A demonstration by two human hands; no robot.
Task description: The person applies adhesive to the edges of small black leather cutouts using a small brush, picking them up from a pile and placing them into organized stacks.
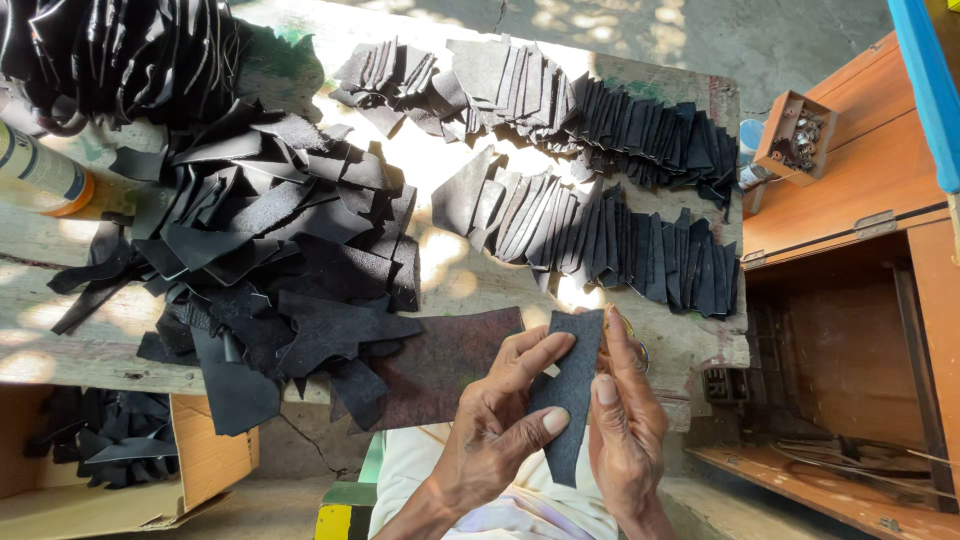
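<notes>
Both hands hold one black leather strip (571, 385) upright just above the near edge of the wooden workbench (90, 345). My left hand (500, 420) pinches its left side with thumb and fingers. My right hand (625, 425) grips its right edge, thumb pressed on the front. Under my hands lies a larger dark brown leather sheet (450, 365), flat on the bench. A loose heap of black leather offcuts (270, 260) lies to the left.
Two rows of overlapped black leather pieces (610, 240) lie across the back of the bench. A glue bottle (45, 175) rests at the far left. A cardboard box of scraps (110, 455) stands below. An orange wooden cabinet (860, 190) with a small box of metal fittings (793, 135) is to the right.
</notes>
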